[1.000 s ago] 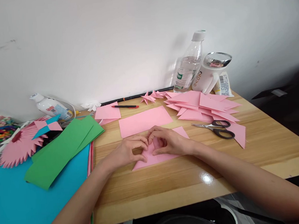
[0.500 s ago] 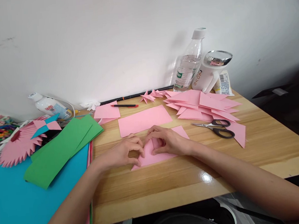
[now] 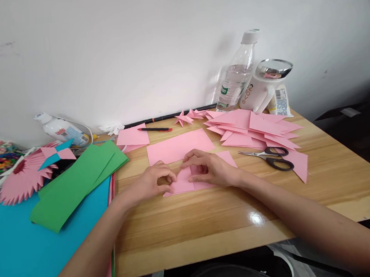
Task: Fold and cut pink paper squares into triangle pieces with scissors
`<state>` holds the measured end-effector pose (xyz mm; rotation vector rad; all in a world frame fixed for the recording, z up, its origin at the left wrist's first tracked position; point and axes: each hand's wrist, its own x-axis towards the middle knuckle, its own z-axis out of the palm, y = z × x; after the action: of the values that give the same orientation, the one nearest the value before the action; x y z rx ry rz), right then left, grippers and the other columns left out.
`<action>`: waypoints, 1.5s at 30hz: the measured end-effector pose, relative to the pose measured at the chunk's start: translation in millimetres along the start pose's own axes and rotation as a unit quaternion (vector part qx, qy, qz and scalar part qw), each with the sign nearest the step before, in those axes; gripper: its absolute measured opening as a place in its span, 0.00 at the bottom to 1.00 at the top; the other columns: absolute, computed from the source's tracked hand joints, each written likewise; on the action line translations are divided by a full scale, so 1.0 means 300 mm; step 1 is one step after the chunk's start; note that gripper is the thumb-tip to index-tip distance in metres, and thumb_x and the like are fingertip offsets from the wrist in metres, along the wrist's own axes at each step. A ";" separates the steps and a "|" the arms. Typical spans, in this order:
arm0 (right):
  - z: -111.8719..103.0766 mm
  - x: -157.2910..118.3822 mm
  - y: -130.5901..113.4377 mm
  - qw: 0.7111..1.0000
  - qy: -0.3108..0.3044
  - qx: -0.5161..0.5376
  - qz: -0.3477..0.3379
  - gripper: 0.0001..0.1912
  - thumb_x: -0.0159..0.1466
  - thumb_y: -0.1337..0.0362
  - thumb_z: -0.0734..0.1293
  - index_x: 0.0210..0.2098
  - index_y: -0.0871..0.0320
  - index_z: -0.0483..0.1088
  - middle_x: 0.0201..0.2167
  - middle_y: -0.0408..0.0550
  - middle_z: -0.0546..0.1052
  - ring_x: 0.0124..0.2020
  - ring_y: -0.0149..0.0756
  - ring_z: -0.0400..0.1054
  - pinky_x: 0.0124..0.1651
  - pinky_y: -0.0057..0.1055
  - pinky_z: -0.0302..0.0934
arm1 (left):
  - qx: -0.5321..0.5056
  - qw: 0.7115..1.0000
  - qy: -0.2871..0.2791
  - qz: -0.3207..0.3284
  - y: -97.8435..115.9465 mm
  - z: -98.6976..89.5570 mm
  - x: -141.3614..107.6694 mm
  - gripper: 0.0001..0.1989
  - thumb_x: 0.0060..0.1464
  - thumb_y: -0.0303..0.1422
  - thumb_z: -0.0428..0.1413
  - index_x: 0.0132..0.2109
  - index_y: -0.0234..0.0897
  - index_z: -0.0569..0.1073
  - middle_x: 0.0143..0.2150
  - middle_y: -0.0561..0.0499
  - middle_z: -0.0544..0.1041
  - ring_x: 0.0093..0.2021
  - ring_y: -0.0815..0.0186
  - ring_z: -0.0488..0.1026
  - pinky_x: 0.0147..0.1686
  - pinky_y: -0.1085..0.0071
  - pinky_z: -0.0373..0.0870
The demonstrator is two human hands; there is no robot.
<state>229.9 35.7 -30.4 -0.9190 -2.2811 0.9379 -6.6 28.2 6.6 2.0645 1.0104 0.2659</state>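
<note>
A strip of pink paper (image 3: 183, 183) lies on the wooden desk under both hands, its left end folded over toward a crease near the middle. My left hand (image 3: 156, 179) pinches the folded left edge between thumb and fingers. On the crease side, my right hand (image 3: 210, 168) curls with its thumb and fingers closed on the same paper; part of the strip shows behind its wrist. Just beyond lies a flat pink paper rectangle (image 3: 181, 146). Scissors (image 3: 273, 155) with black handles rest to the right, overlapping a pink paper piece (image 3: 299, 164).
A pile of folded pink papers (image 3: 247, 127) sits at the back right, before a water bottle (image 3: 236, 78) and a white mug (image 3: 259, 89). Small paper stars (image 3: 183, 118) and a pen (image 3: 155, 129) lie near the wall. Green strips (image 3: 71, 188) cover blue sheets (image 3: 15, 247) at left.
The folded pink strip has shifted slightly away from me, and its flap lies flatter with a crease showing at the middle. Both hands moved with it and keep their hold.
</note>
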 end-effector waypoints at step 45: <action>0.024 -0.017 -0.005 1.000 0.014 -0.027 -0.004 0.15 0.61 0.61 0.68 0.48 0.48 0.74 0.49 0.47 0.70 0.36 0.31 0.69 0.37 0.28 0.65 | 0.002 1.000 -0.026 0.004 0.009 -0.008 -0.005 0.05 0.48 0.24 0.57 0.33 0.37 0.73 0.33 0.51 0.73 0.42 0.64 0.66 0.39 0.70 0.65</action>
<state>227.9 28.2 -34.8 -0.9383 -2.2945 0.8582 -7.2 27.6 10.5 2.0685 0.9721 0.2122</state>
